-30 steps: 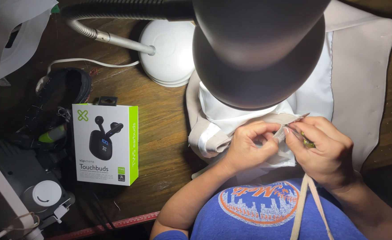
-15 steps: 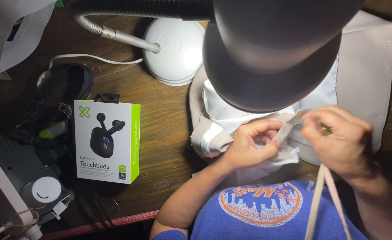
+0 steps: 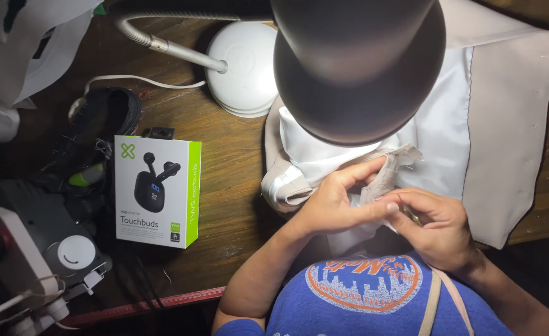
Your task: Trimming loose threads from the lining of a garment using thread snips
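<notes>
Beige fabric strip (image 3: pixel 389 177), just below the lamp shade (image 3: pixel 358 68): your left hand (image 3: pixel 336 202) pinches it, right hand (image 3: pixel 439 227) fingers closed on a small tool, mid-stitch; next pass likely needs the fold kept taut.

Up top, a dark lamp shade (image 3: pixel 358 68) hangs over the wooden desk (image 3: pixel 231 180), its flexible metal neck (image 3: pixel 162 43) running down into a round white base (image 3: pixel 246 68). A white cord (image 3: pixel 137 79) trails left from that base. Left of centre lies a white and green earbuds box (image 3: pixel 157 190), flat on the desk. Behind it, a black bundle of gear (image 3: pixel 103 118), too dark to make out. Bottom left, a white machine (image 3: pixel 32 267) with a round knob, and a red ruler (image 3: pixel 150 305) lies along the desk's near edge. White bags (image 3: pixel 19 43) crowd the top left corner.
</notes>
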